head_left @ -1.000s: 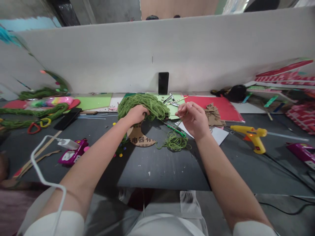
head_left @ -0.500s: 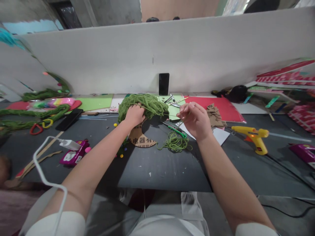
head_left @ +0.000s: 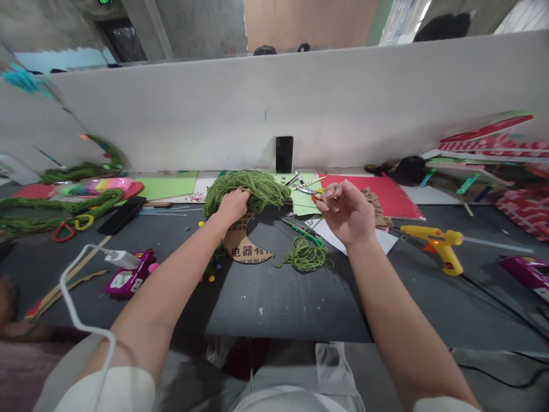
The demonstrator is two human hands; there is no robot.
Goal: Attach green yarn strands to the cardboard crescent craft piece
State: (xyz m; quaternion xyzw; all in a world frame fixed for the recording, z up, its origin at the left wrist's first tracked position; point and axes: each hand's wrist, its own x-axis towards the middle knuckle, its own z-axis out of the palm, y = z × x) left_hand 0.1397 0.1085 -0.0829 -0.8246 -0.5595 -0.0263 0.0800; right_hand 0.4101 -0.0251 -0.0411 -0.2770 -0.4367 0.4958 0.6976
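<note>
A thick bundle of green yarn (head_left: pixel 257 187) lies across the far side of the table. My left hand (head_left: pixel 234 205) is closed on the bundle's near left side, its fingertips sunk among the strands. From the bundle's right end a thin strand runs rightward to my right hand (head_left: pixel 347 212), which is raised with its fingers curled and pinched on it. Below the bundle lies a curved piece of printed cardboard (head_left: pixel 244 250), partly hidden by my left wrist. A loose tangle of green yarn (head_left: pixel 307 254) rests between my arms, beside a green utility knife (head_left: pixel 305 233).
Scissors (head_left: pixel 315 196) with red and yellow handles lie partly behind my right hand. A yellow glue gun (head_left: pixel 444 247) stands at right with its cord trailing. A phone (head_left: pixel 284 154) leans against the partition. At left are a purple device (head_left: pixel 131 281), another phone (head_left: pixel 122 214) and a white cable (head_left: pixel 71 297).
My right hand has shifted slightly right, and the scissors' handles now show beside its fingers. My left hand stays on the yarn bundle. The camera view has tilted up a little.
</note>
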